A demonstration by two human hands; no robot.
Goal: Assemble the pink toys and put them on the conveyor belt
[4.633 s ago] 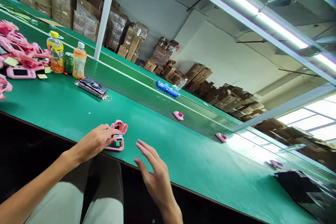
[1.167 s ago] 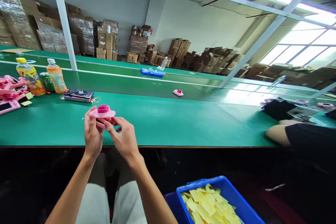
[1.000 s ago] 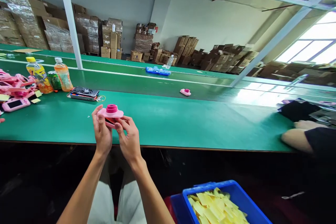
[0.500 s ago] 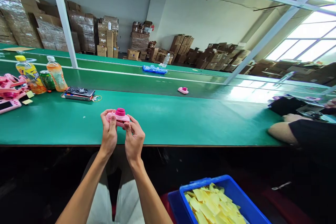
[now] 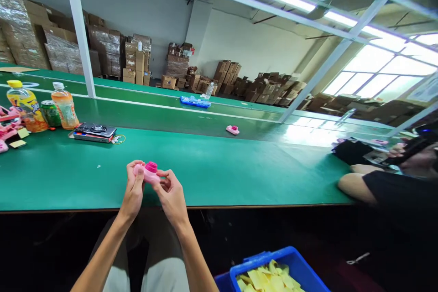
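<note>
A pink toy camera (image 5: 148,174) with a darker pink round lens is held up above the near edge of the green table (image 5: 212,169). Its left end sits between the thumb and fingers of my left hand (image 5: 133,187). My right hand (image 5: 171,196) grips the other end, thumb below and fingers curled behind. The lens faces up and away. Another pink toy camera (image 5: 232,130) lies farther back, on the darker green strip.
At the left are pink parts (image 5: 8,123), two bottles (image 5: 65,106), a green can (image 5: 50,113) and a black camera on a flat stack (image 5: 95,131). A blue bin (image 5: 294,260) of yellow slips stands below the table. Another person's arm (image 5: 359,185) rests at the right.
The view has tilted upward and shifted. In my hands the toy camera has turned, its right end now lower. My right hand's fingers have shifted along that end.
</note>
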